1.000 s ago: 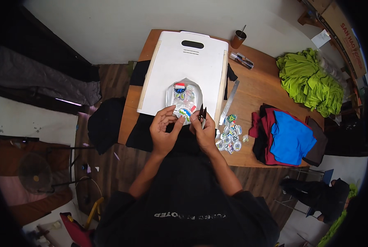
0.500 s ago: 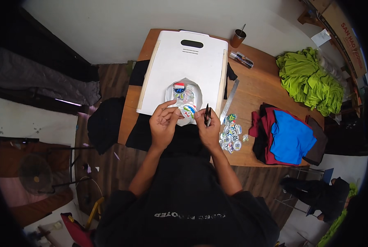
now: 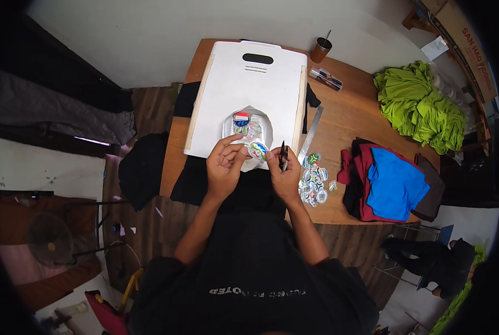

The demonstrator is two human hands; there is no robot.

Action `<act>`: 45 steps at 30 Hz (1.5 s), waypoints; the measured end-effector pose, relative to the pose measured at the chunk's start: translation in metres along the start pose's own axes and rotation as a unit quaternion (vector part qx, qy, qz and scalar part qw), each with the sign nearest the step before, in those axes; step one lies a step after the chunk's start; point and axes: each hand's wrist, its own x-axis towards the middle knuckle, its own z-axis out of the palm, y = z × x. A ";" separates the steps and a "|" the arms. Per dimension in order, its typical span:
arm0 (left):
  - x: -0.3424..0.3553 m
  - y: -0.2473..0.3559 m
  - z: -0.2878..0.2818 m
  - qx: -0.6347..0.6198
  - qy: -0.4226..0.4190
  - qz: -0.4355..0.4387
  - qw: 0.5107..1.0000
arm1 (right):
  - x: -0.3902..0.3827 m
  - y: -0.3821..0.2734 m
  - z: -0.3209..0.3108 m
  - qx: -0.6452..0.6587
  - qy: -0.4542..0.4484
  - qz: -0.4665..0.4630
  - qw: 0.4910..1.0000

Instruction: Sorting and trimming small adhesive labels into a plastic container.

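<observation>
Between my two hands is a round sticker (image 3: 258, 150) with a white rim and a green, blue and red design. My left hand (image 3: 225, 170) pinches its left side with thumb and fingers. The thumb and fingertips of my right hand (image 3: 284, 176) are closed at its right edge. Small black scissors (image 3: 283, 155) also sit in my right hand, pointing away from me. Beneath the hands is a large white board (image 3: 238, 84) with a cut-out near its front. Clear-backed printed stickers (image 3: 242, 120) show inside that cut-out, partly hidden by my fingers.
Several cut-out stickers (image 3: 314, 181) lie in a pile right of my right hand, by a metal ruler (image 3: 312, 131). Folded shirts (image 3: 394, 184) and crumpled green cloth (image 3: 419, 106) are on the wooden table (image 3: 344, 114). A brown cup (image 3: 320, 51) stands at the back.
The round sticker has tilted and its printed face shows more fully. Both hands have shifted very slightly to the right; the scissors remain in the right hand.
</observation>
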 end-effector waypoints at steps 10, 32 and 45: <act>-0.001 -0.007 -0.003 0.051 -0.009 0.033 0.998 | -0.003 -0.003 -0.003 -0.027 -0.002 0.000 1.000; 0.020 -0.046 -0.031 0.159 0.056 -0.002 0.986 | 0.002 0.012 -0.019 -0.052 0.029 -0.032 0.998; 0.023 -0.036 -0.021 0.006 0.001 0.010 1.000 | 0.001 0.017 -0.026 -0.052 0.049 -0.026 0.997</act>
